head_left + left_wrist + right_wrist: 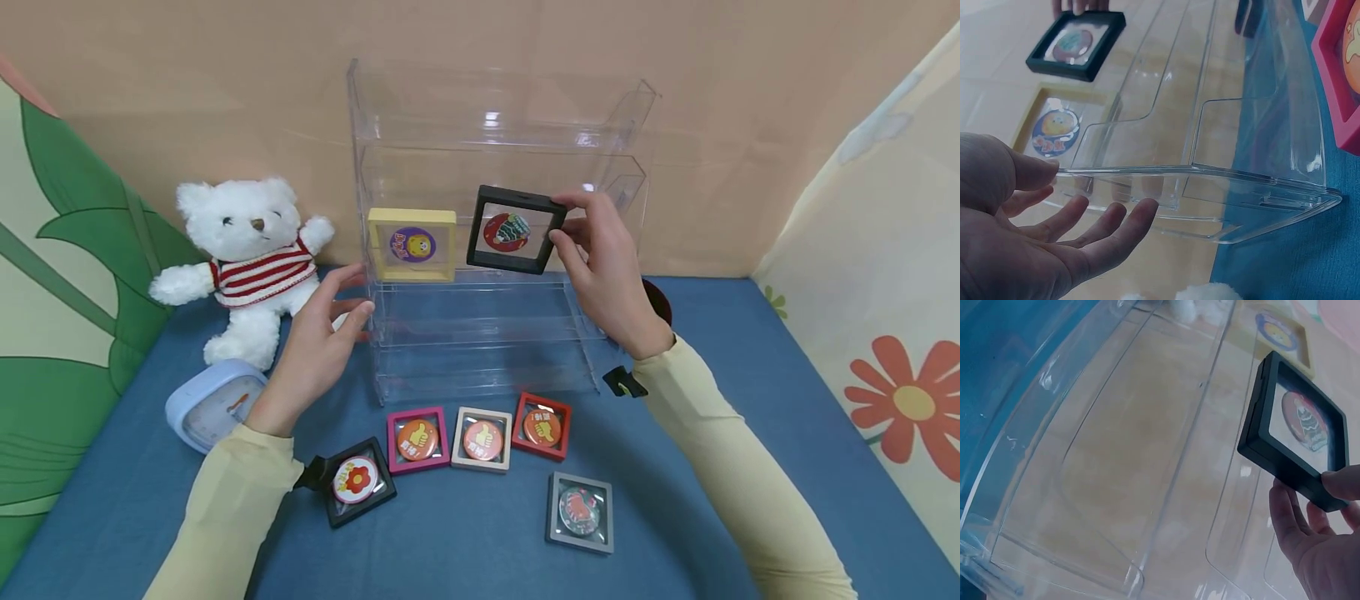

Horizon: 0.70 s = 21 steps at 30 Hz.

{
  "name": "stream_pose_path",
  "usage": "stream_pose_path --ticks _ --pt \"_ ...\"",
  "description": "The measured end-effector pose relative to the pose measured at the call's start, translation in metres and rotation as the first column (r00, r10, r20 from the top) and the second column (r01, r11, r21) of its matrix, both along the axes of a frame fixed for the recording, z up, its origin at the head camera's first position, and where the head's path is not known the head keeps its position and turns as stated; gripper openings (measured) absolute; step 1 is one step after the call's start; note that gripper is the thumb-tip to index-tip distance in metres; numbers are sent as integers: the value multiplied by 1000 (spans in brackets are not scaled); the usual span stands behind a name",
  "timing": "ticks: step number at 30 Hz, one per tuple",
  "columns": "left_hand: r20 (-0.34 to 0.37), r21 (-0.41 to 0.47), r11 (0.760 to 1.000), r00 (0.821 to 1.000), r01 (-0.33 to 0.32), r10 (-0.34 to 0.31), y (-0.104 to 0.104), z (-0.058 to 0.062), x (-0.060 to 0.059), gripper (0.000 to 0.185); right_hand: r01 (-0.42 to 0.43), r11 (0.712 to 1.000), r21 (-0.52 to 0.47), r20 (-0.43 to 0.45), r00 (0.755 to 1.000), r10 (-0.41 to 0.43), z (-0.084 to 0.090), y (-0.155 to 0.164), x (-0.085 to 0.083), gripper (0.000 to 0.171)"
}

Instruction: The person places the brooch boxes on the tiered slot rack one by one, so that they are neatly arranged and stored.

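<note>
Your right hand (607, 275) pinches the black square badge frame (514, 230) at its right edge, before the clear acrylic tiered shelf (495, 250). It likely needs seating beside the yellow frame (412, 243). Your left hand's (318, 350) fingers lie relaxed, steadying the shelf's side.

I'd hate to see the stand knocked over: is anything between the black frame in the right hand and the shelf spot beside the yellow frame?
Nothing visible blocks it. The right hand holds the black frame just right of the yellow frame, in front of the clear stand. The shelf stretch there looks bare. The left hand is at the stand's left side.
</note>
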<state>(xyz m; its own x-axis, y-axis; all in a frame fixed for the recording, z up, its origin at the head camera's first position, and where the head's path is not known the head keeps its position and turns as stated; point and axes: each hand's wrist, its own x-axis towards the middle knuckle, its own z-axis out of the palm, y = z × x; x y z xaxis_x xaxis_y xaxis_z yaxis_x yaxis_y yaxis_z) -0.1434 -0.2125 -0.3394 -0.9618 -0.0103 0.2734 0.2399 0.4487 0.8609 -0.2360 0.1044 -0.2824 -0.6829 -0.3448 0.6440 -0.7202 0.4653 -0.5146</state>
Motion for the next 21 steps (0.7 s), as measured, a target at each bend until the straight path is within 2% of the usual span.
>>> stream_pose_path --ticks 9,21 --pt "-1 7 1000 1000 4 -4 1 -1 0 51 23 1000 20 -35 999 -23 -2 -9 -7 35" --pt "-3 4 1000 1000 0 0 1 0 0 51 13 999 38 -27 1000 -12 -4 -19 -10 35"
